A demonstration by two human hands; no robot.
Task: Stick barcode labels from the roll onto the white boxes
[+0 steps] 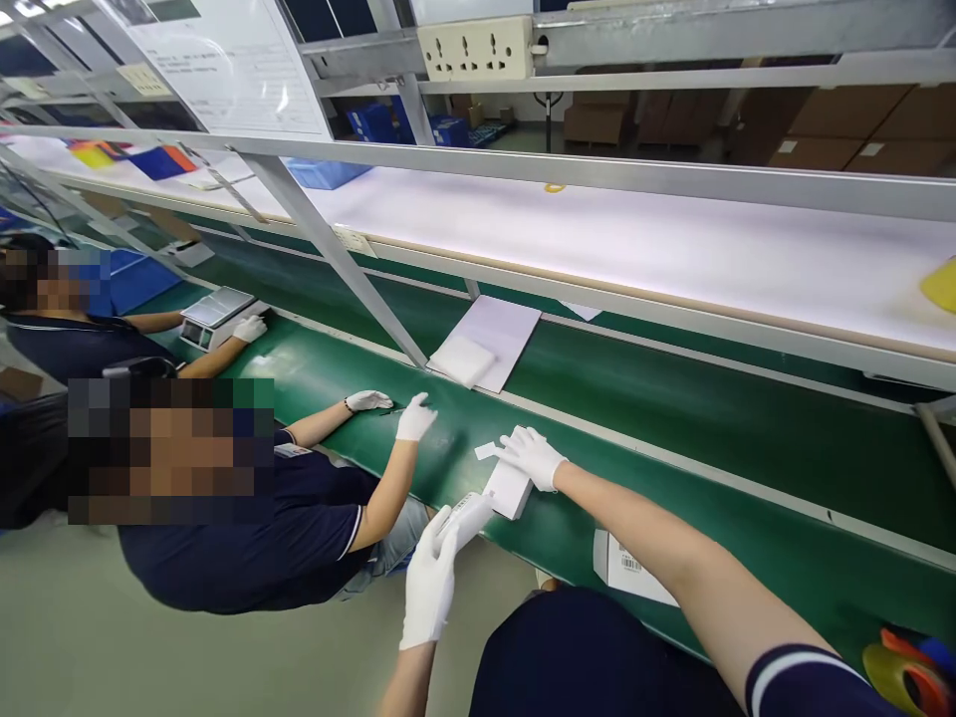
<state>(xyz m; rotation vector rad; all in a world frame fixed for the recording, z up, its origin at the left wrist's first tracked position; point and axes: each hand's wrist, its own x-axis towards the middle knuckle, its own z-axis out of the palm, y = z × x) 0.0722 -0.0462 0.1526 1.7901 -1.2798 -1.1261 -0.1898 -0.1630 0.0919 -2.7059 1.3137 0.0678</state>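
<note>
The left hand (pixel 429 583), gloved in white, grips a white handheld device (pixel 467 516) at the near edge of the green conveyor belt (pixel 709 418). The right hand (pixel 532 456), also gloved, rests with fingers spread flat on a small white box (pixel 508 490) lying on the belt. A small white card (pixel 485 450) lies just beside the box. A co-worker's gloved hands (pixel 414 418) rest on the belt further along.
</note>
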